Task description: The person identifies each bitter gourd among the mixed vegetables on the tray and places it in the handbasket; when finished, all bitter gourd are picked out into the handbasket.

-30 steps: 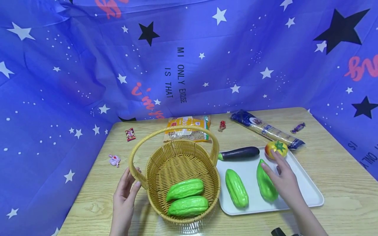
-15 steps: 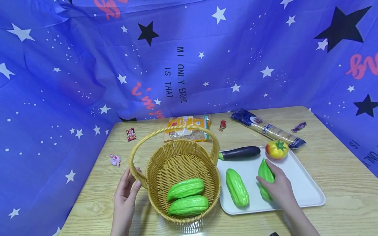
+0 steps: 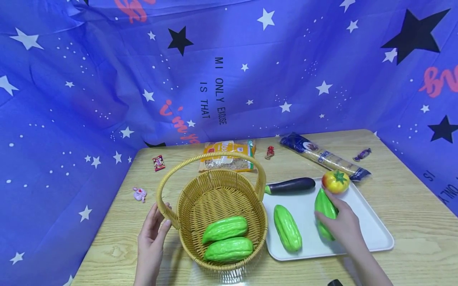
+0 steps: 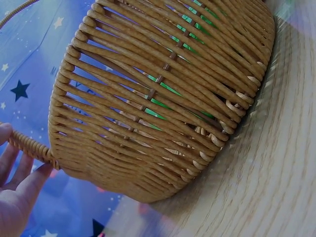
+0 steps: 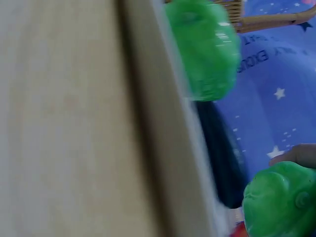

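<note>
A: Start at the fingers. What has the right hand (image 3: 344, 223)?
B: A grasp on the held gourd (image 3: 324, 209), thumb on its left side, fingers on the right. It is over the right half of the tray (image 3: 375, 239), stem tip towards the far edge.
A: Is it touching the tray?
B: I can't tell; the hand hides its lower end.
A: And the left hand (image 3: 151, 235)?
B: Thumb and fingers grip the handle (image 3: 211, 156) at its left foot, just outside the rim of the basket (image 3: 209, 198).
A: Inside the basket?
B: The back gourd (image 3: 224, 229) and front gourd (image 3: 229, 249), side by side near the front wall.
A: What else is on the tray?
B: The loose gourd (image 3: 288, 228) by its left edge, the eggplant (image 3: 291, 185) along the far edge, the tomato (image 3: 335, 182) in the far right corner.
A: Farther out on the table (image 3: 422, 206)?
B: The orange bag (image 3: 227, 155) and red candy (image 3: 270, 152) near the far edge; the pasta (image 3: 323, 156) slanting from there to the tray's far right corner.
A: The sides?
B: The purple candy (image 3: 362, 154) near the right edge, the red packet (image 3: 158, 163) near the far left corner, the lilac sweet (image 3: 139, 194) by the left edge.
</note>
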`<control>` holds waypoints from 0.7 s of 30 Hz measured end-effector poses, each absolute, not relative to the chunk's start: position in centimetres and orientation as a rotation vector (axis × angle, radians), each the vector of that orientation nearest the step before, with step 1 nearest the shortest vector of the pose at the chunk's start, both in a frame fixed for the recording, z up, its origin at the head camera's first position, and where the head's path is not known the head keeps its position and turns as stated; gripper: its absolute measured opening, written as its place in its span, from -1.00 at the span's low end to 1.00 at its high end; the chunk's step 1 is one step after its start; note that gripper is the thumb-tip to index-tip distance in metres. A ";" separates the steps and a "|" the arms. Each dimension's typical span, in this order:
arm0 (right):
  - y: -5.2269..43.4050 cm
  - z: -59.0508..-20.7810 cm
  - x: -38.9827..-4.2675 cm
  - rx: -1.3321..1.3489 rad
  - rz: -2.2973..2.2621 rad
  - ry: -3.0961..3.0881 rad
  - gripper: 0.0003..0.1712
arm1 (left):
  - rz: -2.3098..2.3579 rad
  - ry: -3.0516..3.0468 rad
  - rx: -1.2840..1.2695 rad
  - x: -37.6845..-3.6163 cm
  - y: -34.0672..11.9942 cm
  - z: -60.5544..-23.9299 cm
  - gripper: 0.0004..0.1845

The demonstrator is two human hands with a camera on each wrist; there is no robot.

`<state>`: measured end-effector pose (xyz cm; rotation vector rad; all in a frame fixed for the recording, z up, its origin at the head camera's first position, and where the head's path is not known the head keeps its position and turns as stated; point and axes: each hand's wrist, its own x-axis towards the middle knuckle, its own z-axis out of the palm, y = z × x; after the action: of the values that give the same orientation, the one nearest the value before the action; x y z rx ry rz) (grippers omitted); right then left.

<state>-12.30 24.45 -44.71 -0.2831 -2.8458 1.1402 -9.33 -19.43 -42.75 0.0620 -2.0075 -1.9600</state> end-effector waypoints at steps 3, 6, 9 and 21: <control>24.6 -43.6 -12.2 -0.260 1.111 -2.822 -0.10 | -1.960 -2.009 0.055 -9.3 -19.4 -42.7 -0.45; 24.5 -42.5 -12.2 -0.235 1.078 -2.804 -0.10 | -1.962 -2.012 0.052 -9.3 -19.4 -42.7 -0.45; 24.4 -41.5 -12.2 -0.202 1.069 -2.780 -0.09 | -1.971 -2.018 0.067 -9.4 -19.4 -42.8 -0.44; 23.2 -39.3 -12.3 -0.072 1.044 -2.711 -0.10 | -1.962 -2.071 0.121 -9.3 -19.6 -42.9 -0.44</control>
<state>-12.31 23.18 -39.27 -0.0720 -2.7107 1.0438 -9.35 -19.56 -42.86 0.1212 -2.0714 -1.9622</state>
